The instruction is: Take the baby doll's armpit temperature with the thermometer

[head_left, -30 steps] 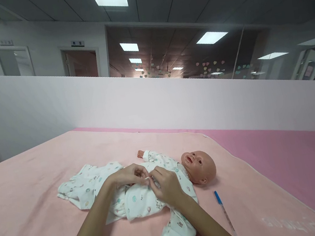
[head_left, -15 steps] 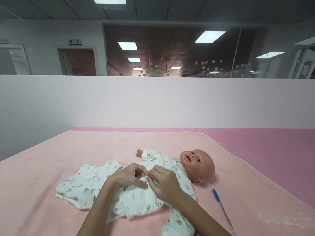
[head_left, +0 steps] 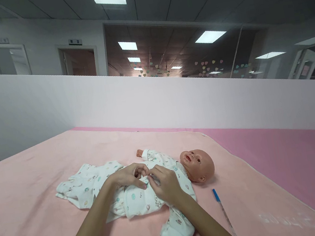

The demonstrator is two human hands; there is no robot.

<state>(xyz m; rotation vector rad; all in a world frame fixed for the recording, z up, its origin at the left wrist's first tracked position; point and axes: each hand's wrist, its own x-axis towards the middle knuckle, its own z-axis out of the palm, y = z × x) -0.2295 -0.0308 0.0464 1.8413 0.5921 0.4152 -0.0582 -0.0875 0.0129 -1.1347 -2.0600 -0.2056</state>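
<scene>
A baby doll [head_left: 199, 165] lies on its back, head to the right, dressed in a white printed baby shirt [head_left: 142, 200]. Over its legs, to the left, is a pair of matching printed pants [head_left: 87, 185]. My left hand [head_left: 129, 176] rests at the front of the shirt, its fingers curled on the fabric edge. Against it, my right hand [head_left: 164, 180] pinches the same edge with thumb and fingers. The fingertips of both hands nearly meet over the shirt's opening. What exactly sits between them, cloth or a fastener, is partly hidden.
A pen with a blue cap [head_left: 223, 211] lies right of the doll. Beneath everything spreads a peach blanket [head_left: 34, 169] over a pink padded surface [head_left: 295, 156]. A low white wall [head_left: 154, 98] with glass above it borders the far side.
Both hands stay at the same place on the shirt front, with only slight finger movement. The doll and pen have not moved.
</scene>
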